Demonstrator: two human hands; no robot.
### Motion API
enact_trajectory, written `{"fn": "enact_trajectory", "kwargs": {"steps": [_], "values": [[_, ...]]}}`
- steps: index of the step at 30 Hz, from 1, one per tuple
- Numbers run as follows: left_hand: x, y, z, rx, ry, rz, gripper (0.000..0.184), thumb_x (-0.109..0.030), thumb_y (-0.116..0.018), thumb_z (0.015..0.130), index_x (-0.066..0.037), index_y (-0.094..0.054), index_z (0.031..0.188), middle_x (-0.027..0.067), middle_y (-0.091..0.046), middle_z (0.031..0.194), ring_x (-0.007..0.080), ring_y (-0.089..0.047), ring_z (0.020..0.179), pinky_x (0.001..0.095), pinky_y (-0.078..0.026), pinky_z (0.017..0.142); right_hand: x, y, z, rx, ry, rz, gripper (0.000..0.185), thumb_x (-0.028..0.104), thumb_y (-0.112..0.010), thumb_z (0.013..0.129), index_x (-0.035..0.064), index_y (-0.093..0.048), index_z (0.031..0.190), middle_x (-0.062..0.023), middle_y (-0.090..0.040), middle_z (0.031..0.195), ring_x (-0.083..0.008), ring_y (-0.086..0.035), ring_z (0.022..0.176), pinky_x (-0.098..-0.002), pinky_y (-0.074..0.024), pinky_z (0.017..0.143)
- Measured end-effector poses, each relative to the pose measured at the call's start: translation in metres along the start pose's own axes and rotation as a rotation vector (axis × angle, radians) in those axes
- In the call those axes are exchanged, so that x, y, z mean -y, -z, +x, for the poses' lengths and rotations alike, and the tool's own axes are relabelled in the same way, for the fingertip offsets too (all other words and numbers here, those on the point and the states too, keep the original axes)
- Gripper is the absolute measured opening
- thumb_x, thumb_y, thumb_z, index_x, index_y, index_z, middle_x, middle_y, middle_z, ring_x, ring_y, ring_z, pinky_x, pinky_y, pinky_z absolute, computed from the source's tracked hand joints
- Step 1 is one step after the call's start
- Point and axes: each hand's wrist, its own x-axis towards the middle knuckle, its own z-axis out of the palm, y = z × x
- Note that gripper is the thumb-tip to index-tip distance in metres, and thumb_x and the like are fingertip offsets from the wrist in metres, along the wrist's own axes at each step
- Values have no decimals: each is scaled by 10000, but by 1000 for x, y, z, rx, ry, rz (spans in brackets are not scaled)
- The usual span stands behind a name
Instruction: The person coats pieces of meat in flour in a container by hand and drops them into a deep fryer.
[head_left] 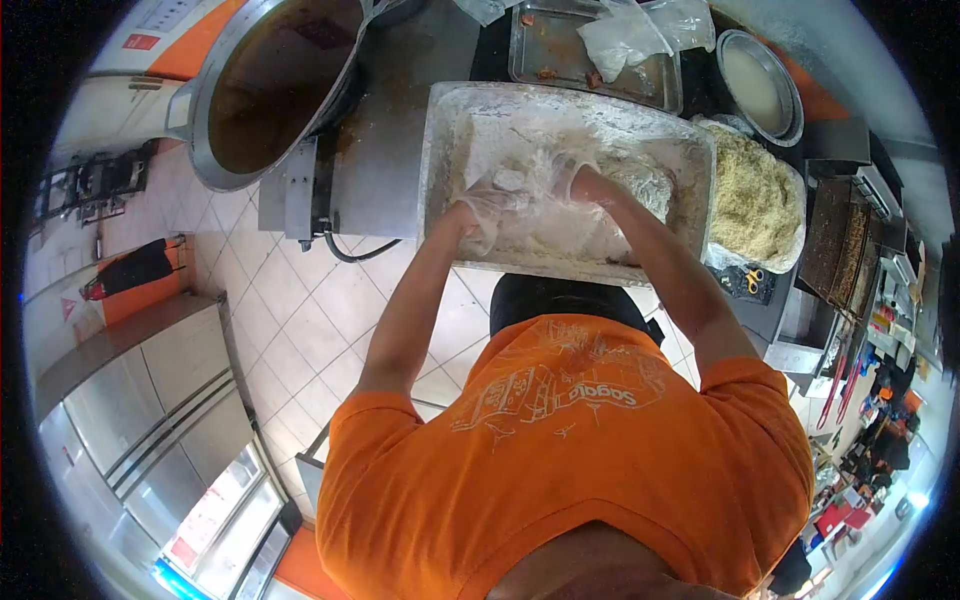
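Observation:
Both my hands are inside a long tub (568,97) dusted with white powder that looks like flour. My left hand (490,205), in a loose clear plastic glove, is low in the powder at the tub's left half, beside a small white-coated lump (510,180). Just to its right, my right hand (570,180), also gloved in clear plastic, touches the powder. Glove folds and powder hide the fingers of both hands. A larger floury heap (645,185) lies right of my right wrist.
A big pot of brown liquid (280,90) stands at the left. Behind the tub is a metal tray (545,50) with plastic bags (625,40). To the right are a bowl of pale liquid (755,85), a container of yellowish crumbs (755,190) and orange-handled scissors (754,280).

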Motion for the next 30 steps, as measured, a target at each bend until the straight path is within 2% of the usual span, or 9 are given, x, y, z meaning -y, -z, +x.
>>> {"fn": "enact_trajectory", "kwargs": {"steps": [5,7,11,16,23,25,26,28,30], "values": [[21,21,-7,-55,240,959,510,-340,-578,777,-1,-511,1152,197,-506,1191,313,-531,1044,384,-426,866,42,37,-15,-533,-196,-467,371,272,-581,715,-15,-597,949,-223,-588,972,-285,-579,908,-360,-449,809],[19,6,-12,-73,318,1079,506,-342,-573,776,1,-518,1143,199,-514,1178,313,-534,1039,379,-430,857,51,34,-17,211,-445,58,383,275,-586,705,-11,-606,958,-211,-597,969,-285,-581,922,-367,-457,799],[10,-20,-7,-97,420,1273,500,-345,-566,775,5,-527,1129,202,-527,1158,314,-539,1032,373,-435,844,71,-32,-17,365,-247,-68,374,248,-624,668,-4,-618,944,-181,-609,955,-282,-585,909,-357,-465,777],[49,-7,17,54,171,900,380,-296,-549,770,-14,-593,1019,207,-585,1037,315,-564,980,385,-435,816,41,-128,1,29,-12,433,386,170,-587,725,9,-573,1076,-160,-596,1003,-272,-579,870,-341,-450,777],[3,17,-17,98,169,923,415,-317,-547,752,14,-591,999,208,-594,1004,312,-578,880,382,-439,781,73,-12,-32,62,-81,442,215,190,-541,808,13,-622,899,-78,-572,796,-161,-521,711,-302,-430,637],[44,39,10,-161,215,920,426,-307,-552,760,11,-570,1044,169,-604,1007,287,-581,852,377,-445,765,41,-64,-22,0,-700,1239,244,210,-505,841,14,-598,953,-53,-589,807,-154,-547,746,-321,-440,637],[61,41,24,-161,220,918,426,-307,-552,760,11,-570,1044,169,-604,1007,287,-581,852,377,-445,765,11,-125,2,-119,-479,1377,271,212,-498,842,9,-566,1008,-72,-582,878,-166,-540,794,-320,-433,678],[79,32,52,-330,262,89,389,-262,-540,794,-10,-540,1090,125,-590,1048,261,-571,886,356,-443,781,-47,-242,47,-262,43,1710,350,217,-483,844,-1,-502,1117,-110,-568,1019,-191,-526,888,-319,-420,759],[81,20,55,-284,330,4,367,-253,-512,820,-12,-530,1096,110,-581,1056,249,-560,909,343,-436,794,16,-160,48,-284,-283,1284,356,248,-471,853,-7,-516,1098,-104,-566,1022,-182,-517,889,-322,-415,760]]}}
